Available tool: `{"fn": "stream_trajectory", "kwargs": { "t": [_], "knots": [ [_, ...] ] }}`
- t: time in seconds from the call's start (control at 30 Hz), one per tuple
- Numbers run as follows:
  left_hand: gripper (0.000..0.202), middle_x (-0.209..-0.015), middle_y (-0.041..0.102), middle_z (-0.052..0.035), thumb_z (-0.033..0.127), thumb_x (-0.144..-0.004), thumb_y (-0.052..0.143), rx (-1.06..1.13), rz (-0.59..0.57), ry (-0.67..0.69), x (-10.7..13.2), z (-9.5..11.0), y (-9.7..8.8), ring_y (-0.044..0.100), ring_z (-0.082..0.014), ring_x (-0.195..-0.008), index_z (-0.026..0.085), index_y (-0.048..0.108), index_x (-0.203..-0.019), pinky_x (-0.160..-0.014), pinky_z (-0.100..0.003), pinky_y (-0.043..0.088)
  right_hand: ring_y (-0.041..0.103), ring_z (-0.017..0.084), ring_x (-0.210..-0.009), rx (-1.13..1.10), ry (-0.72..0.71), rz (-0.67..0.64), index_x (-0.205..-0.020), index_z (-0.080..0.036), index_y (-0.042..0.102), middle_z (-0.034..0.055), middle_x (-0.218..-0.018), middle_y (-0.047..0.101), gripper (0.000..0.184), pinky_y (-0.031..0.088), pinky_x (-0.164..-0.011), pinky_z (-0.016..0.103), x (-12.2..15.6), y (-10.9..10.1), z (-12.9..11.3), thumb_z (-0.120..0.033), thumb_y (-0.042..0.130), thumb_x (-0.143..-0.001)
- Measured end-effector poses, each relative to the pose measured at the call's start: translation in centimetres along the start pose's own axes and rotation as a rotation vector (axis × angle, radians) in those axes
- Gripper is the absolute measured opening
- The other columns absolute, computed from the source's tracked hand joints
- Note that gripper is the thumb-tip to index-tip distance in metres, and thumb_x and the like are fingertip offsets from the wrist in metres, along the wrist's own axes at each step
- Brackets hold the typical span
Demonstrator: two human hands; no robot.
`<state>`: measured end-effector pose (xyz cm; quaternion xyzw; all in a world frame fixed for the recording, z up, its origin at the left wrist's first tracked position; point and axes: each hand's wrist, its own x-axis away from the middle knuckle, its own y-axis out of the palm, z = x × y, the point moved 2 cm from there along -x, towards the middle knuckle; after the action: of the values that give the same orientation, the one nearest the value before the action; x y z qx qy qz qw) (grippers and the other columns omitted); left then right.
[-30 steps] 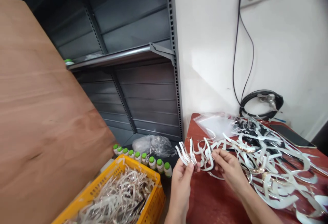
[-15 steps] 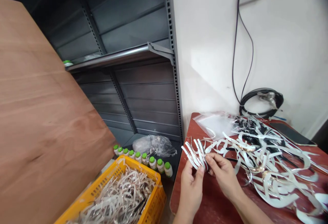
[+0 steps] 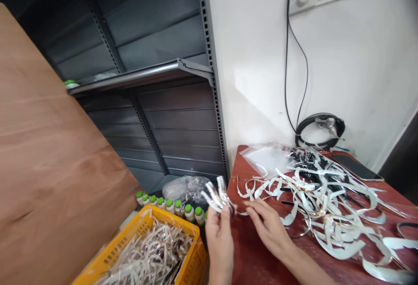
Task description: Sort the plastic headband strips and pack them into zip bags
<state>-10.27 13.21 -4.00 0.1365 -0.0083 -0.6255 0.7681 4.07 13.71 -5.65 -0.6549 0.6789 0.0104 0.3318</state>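
Left grip [image 3: 219, 237] holds strips [image 3: 217, 198] beside strip-filled yellow crate [image 3: 170, 218].

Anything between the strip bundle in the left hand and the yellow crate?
Low down, yes: green-capped white bottles stand along the far rim of the yellow plastic crate, close under the bundle of white curved strips in the left hand. From above, nothing visible blocks the crate's open top.

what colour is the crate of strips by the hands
Yellow: the crate shows best in the head view.
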Motion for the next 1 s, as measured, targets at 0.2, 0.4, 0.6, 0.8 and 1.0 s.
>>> {"fn": "stream_trajectory", "kwargs": {
  "t": [0.2, 0.4, 0.6, 0.8, 1.0],
  "knots": [
    [0.028, -0.089, 0.067, -0.0045, 0.040, -0.080, 0.058, 0.097, 0.194, 0.009, -1.2, -0.5, -1.8, 0.062, -0.0169, -0.084, 0.017, 0.058, -0.097, -0.081, -0.028, 0.046, 0.051, 0.023, -0.094, 0.601, 0.006, -0.211, -0.093, -0.019, 0.065, 0.0071, -0.096, 0.057, 0.027, 0.042, -0.083, 0.034, 0.3, 1.0, 1.2, -0.007, 0.043, -0.085],
    [0.030, -0.092, 0.067, -0.0056, 0.038, -0.081, 0.058, 0.145, 0.119, -0.026, -0.8, -1.6, -1.3, 0.063, -0.0180, -0.086, 0.017, 0.057, -0.103, -0.084, -0.032, 0.046, 0.052, 0.022, -0.087, 0.621, 0.066, -0.153, -0.080, -0.021, 0.063, 0.0055, -0.086, 0.058, 0.026, 0.041, -0.076, 0.032, -0.2, -0.3, 2.2, -0.015, 0.040, -0.090],
    [0.032, -0.092, 0.066, -0.0046, 0.038, -0.081, 0.058, 0.172, 0.124, -0.032, -0.9, -1.3, -1.3, 0.062, -0.0172, -0.086, 0.018, 0.057, -0.106, -0.085, -0.032, 0.045, 0.050, 0.015, -0.066, -0.011, 0.173, 0.185, -0.085, -0.020, 0.059, 0.0014, -0.075, 0.056, 0.021, 0.039, -0.062, 0.025, -0.6, -2.3, 2.7, -0.038, 0.049, -0.089],
    [0.031, -0.090, 0.067, -0.0057, 0.038, -0.079, 0.060, 0.114, 0.050, -0.038, -0.4, -0.8, -0.6, 0.060, -0.0163, -0.083, 0.016, 0.061, -0.101, -0.081, -0.028, 0.045, 0.037, 0.007, -0.050, -0.712, 0.421, 0.253, -0.077, -0.017, 0.054, -0.0036, -0.061, 0.046, 0.032, 0.024, -0.043, 0.017, -0.8, -2.0, 3.6, -0.048, 0.063, -0.079],
    [0.031, -0.099, 0.066, -0.0078, 0.036, -0.079, 0.060, 0.067, -0.080, -0.038, -0.1, -0.8, 0.2, 0.060, -0.0183, -0.088, 0.016, 0.062, -0.103, -0.083, -0.030, 0.045, 0.041, 0.009, -0.052, -0.443, 0.353, 0.155, -0.073, -0.016, 0.057, -0.0035, -0.056, 0.048, 0.033, 0.031, -0.048, 0.019, -0.8, -1.8, 3.0, -0.048, 0.058, -0.082]
  ]
}}
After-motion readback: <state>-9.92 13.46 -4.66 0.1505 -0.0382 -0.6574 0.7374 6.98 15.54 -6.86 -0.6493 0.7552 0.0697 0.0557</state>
